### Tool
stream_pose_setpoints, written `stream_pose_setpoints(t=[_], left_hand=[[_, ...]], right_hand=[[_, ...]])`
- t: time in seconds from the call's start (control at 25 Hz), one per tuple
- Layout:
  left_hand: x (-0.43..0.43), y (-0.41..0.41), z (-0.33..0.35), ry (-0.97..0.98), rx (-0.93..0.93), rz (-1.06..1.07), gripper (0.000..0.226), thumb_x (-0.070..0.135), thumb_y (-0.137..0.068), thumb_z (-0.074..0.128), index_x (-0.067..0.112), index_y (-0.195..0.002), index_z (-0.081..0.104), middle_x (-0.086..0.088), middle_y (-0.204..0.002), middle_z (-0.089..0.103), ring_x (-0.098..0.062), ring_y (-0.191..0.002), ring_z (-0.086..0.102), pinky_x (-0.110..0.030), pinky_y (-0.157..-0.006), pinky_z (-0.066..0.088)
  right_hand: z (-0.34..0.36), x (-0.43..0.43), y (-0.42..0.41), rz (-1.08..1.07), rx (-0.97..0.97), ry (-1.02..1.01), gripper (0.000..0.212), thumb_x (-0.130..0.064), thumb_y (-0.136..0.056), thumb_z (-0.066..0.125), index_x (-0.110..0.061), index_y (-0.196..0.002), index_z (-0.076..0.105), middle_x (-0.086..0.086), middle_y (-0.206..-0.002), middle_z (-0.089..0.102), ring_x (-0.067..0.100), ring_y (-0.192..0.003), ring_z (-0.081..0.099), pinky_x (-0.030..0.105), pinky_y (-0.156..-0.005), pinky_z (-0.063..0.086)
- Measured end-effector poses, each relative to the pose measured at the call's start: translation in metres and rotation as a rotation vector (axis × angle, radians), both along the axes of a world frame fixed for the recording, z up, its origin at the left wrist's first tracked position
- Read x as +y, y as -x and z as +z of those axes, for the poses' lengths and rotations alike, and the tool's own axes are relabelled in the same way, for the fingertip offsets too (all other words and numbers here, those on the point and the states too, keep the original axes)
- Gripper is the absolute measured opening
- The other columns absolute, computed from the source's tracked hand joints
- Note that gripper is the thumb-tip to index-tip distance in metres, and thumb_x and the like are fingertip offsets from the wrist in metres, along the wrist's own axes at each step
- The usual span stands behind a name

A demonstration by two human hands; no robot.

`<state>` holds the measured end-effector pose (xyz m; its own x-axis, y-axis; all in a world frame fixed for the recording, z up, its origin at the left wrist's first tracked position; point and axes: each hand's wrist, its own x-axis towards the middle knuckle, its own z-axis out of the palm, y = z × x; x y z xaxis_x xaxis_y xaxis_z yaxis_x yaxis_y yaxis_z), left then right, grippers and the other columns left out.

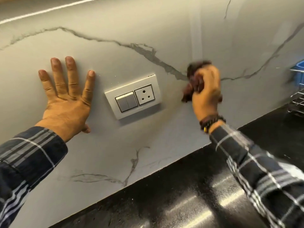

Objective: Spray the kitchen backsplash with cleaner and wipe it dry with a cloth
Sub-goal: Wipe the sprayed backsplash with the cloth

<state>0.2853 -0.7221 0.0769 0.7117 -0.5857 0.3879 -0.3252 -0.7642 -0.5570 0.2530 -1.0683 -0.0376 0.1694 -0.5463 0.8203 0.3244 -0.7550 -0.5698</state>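
Note:
The backsplash (125,25) is pale grey marble with dark veins. My right hand (206,94) grips a bunched dark brown cloth (193,75) and holds it against the wall, just right of the switch plate. The cloth and the hand are blurred. My left hand (65,99) lies flat on the wall with fingers spread, left of the switch plate. No spray bottle is in view.
A white plate with a double switch and a three-pin socket (134,97) sits on the wall between my hands. A black polished countertop (189,195) runs below. At the far right stand a wire rack (297,102) and a blue item (298,68).

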Motion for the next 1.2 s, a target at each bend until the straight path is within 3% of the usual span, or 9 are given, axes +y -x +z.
stream_pose_setpoints(t=[0.12,0.4,0.52,0.6,0.76,0.84,0.96,1.08,1.2], left_hand=[[0.000,-0.001,0.000,-0.011,-0.029,-0.001,0.182,0.038,-0.018,0.101,0.016,-0.157,-0.014,-0.029,-0.154,-0.034,-0.058,-0.140,-0.024,-0.067,-0.102,-0.026],[-0.003,0.003,-0.002,0.002,-0.010,0.050,0.183,0.039,-0.018,0.101,0.016,-0.157,-0.016,-0.029,-0.154,-0.034,-0.056,-0.140,-0.027,-0.069,-0.105,-0.023],[-0.003,0.002,-0.002,0.004,-0.011,0.048,0.184,0.036,-0.014,0.101,0.016,-0.158,-0.012,-0.029,-0.156,-0.031,-0.055,-0.141,-0.027,-0.063,-0.103,-0.032],[-0.004,0.001,-0.004,0.008,-0.027,0.028,0.185,0.032,-0.010,0.101,0.015,-0.158,-0.008,-0.029,-0.157,-0.028,-0.056,-0.142,-0.024,-0.060,-0.103,-0.033],[-0.006,0.003,-0.004,0.002,-0.027,0.032,0.186,0.030,-0.007,0.101,0.014,-0.158,-0.007,-0.030,-0.158,-0.025,-0.056,-0.143,-0.022,-0.059,-0.105,-0.034],[-0.006,0.001,-0.004,-0.004,-0.029,0.039,0.186,0.031,-0.009,0.101,0.014,-0.158,-0.008,-0.030,-0.158,-0.026,-0.056,-0.142,-0.023,-0.061,-0.104,-0.033],[-0.004,-0.001,-0.006,0.005,-0.036,0.039,0.185,0.033,-0.011,0.101,0.014,-0.158,-0.009,-0.030,-0.157,-0.028,-0.057,-0.141,-0.025,-0.063,-0.104,-0.032],[-0.002,-0.001,-0.007,0.007,-0.034,0.057,0.186,0.032,-0.009,0.101,0.014,-0.158,-0.009,-0.030,-0.157,-0.028,-0.056,-0.142,-0.025,-0.063,-0.105,-0.031],[-0.002,-0.002,-0.007,0.001,-0.043,0.068,0.186,0.033,-0.009,0.101,0.014,-0.158,-0.009,-0.030,-0.157,-0.027,-0.056,-0.142,-0.025,-0.067,-0.107,-0.026]], right_hand=[[0.019,-0.024,-0.028,-0.166,0.077,0.218,0.023,-0.008,-0.089,0.061,-0.012,-0.110,0.070,0.011,-0.132,0.060,0.030,-0.121,0.056,0.031,-0.107,0.042],[-0.192,-0.025,0.040,0.178,0.740,0.454,0.039,0.004,-0.076,0.078,-0.018,-0.108,0.073,0.005,-0.129,0.057,0.031,-0.124,0.055,0.033,-0.110,0.042],[-0.129,-0.037,0.022,0.169,0.542,0.349,0.033,0.002,-0.083,0.074,-0.013,-0.112,0.071,0.007,-0.128,0.058,0.031,-0.122,0.055,0.025,-0.109,0.038],[-0.045,-0.041,0.002,0.070,0.310,0.417,0.031,0.003,-0.082,0.073,-0.010,-0.110,0.072,0.014,-0.126,0.061,0.035,-0.117,0.056,0.033,-0.107,0.041],[0.090,-0.041,-0.023,-0.127,0.026,0.391,0.035,0.000,-0.082,0.065,-0.016,-0.112,0.072,0.010,-0.130,0.062,0.030,-0.119,0.057,0.030,-0.104,0.042],[0.069,-0.033,-0.031,-0.172,0.022,0.372,0.036,-0.002,-0.085,0.062,-0.017,-0.117,0.071,0.009,-0.134,0.060,0.030,-0.121,0.054,0.031,-0.108,0.040],[-0.072,-0.025,-0.013,-0.011,0.259,0.436,0.027,-0.009,-0.093,0.061,-0.021,-0.117,0.067,0.009,-0.130,0.060,0.034,-0.122,0.055,0.046,-0.110,0.042],[-0.183,-0.040,0.031,0.151,0.634,0.884,0.020,-0.022,-0.091,0.064,-0.030,-0.109,0.065,0.002,-0.126,0.060,0.030,-0.117,0.059,0.039,-0.100,0.051],[-0.137,-0.062,0.029,0.202,0.570,0.886,0.035,-0.011,-0.076,0.084,-0.023,-0.106,0.072,0.008,-0.123,0.064,0.029,-0.115,0.060,0.040,-0.088,0.058]])
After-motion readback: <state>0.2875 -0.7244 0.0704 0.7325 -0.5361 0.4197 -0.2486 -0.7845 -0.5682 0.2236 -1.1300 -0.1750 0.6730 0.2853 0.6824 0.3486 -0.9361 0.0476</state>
